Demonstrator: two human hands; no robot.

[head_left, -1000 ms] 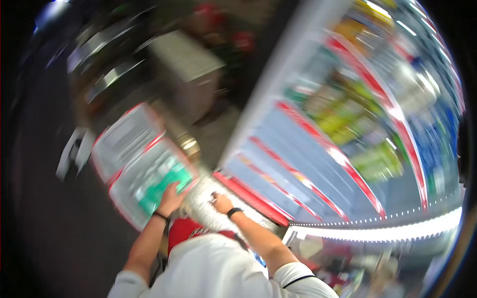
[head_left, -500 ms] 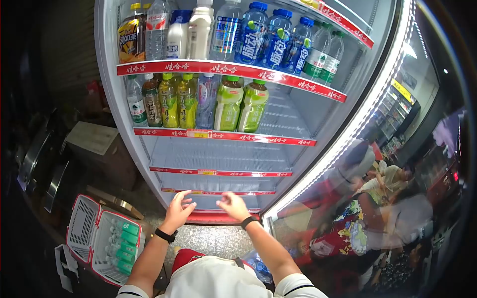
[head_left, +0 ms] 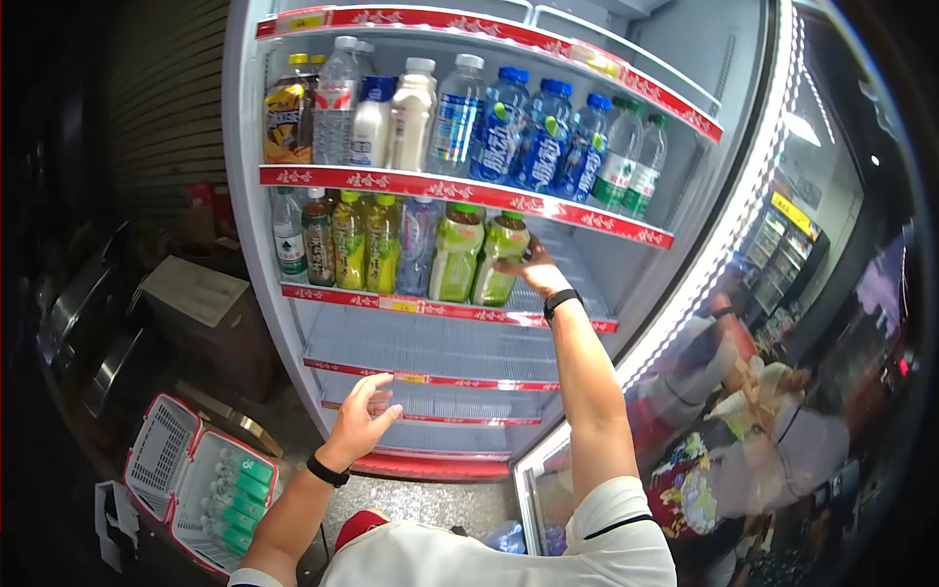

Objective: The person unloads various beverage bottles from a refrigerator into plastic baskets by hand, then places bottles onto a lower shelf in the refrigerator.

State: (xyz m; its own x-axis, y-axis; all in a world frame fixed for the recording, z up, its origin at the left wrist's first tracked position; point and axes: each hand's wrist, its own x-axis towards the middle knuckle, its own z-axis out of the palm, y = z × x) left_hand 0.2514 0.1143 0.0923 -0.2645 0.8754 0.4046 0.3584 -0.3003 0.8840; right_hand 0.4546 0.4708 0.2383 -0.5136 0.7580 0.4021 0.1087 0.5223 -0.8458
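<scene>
Closest to me, my left grip (head_left: 364,416) hangs low before the cooler, empty, its fingers loosely parted and a little bent. Down to that side sits a white basket (head_left: 201,460) with a red rim, holding several green-labelled bottles (head_left: 242,501).

Farther out, my right grip (head_left: 534,270) is up at the end green-capped bottle (head_left: 495,282), against its right side and partly across its front; I can't tell how firmly it is closed there. That bottle stands upright at the right end of its row on a red-edged shelf (head_left: 445,309). It has a dark brown neck and a broad wrap, pale above and bright green lower down. A matching bottle (head_left: 454,264) stands just to its left.

Half a second ago both my grips were low, side by side in front of the bottom shelves, touching no bottle. Since then the right one has risen to the end bottle, while the left has stayed down and empty. The bottle keeps its place in the row.
</scene>
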